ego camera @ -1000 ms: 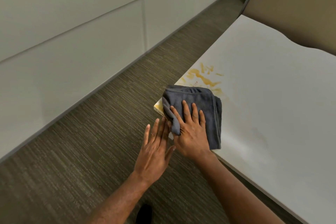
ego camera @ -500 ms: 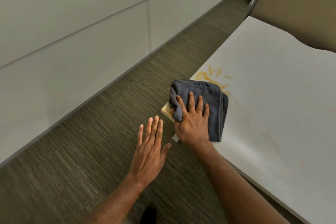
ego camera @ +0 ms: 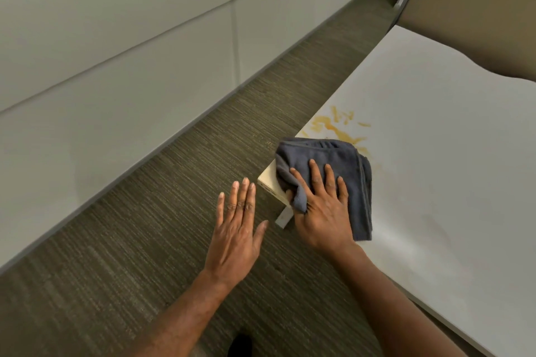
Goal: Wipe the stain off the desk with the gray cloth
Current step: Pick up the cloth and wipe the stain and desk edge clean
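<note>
A folded gray cloth lies on the near left corner of the white desk. My right hand presses flat on the cloth, with the thumb gripping its left edge over the desk corner. A yellow-orange stain is smeared on the desk just beyond the cloth, and the cloth covers its near part. My left hand hovers flat over the carpet to the left of the desk, fingers apart, holding nothing.
Grey-brown carpet runs between the desk and a white panelled wall on the left. A tan partition stands behind the desk. A dark shoe tip shows at the bottom edge.
My right hand has slid the cloth slightly back toward me, uncovering a little more of the stain. My left hand has drawn away from the right hand, to the left.
</note>
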A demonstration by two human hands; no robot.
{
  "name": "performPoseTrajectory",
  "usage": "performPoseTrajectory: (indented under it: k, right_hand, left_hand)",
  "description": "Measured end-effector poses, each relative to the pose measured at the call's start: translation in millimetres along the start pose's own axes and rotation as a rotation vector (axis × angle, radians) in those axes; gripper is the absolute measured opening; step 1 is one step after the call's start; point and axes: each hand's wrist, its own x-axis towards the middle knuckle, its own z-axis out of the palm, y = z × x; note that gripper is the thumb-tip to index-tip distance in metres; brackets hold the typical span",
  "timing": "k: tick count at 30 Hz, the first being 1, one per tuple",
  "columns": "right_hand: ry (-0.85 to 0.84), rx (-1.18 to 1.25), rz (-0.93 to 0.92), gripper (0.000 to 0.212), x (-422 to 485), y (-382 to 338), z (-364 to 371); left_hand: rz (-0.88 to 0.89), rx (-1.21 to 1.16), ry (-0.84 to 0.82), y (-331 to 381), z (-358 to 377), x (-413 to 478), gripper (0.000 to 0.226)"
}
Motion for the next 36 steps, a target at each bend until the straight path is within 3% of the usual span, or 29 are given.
performPoseTrajectory:
  k: [5, 11, 23, 31, 36]
  right_hand:
    - [0.007, -0.013, 0.033, 0.066, 32.2, -24.5, -0.4]
    - [0.001, -0.057, -0.056, 0.063, 47.2, -47.7, 11.8]
    - [-0.070, -0.137, -0.282, 0.068, -2.7, -25.4, 2.2]
    - [-0.034, -0.062, -0.142, 0.065, -71.4, 25.4, 2.6]
    - [0.037, 0.010, 0.052, 0.060, -97.6, 48.9, -5.5]
  left_hand:
    - [-0.046, -0.007, 0.020, -4.9, -3.1, -2.4, 0.076]
    - [-0.053, -0.010, 0.010, -6.2, -8.0, -6.4, 0.075]
    - [-0.050, -0.074, 0.091, 6.1, -13.9, -4.2, 0.067]
    - [-0.010, -0.184, 0.124, 26.5, -17.1, 8.2, 0.063]
    - [0.007, -0.137, 0.086, 34.0, -15.5, 16.8, 0.068]
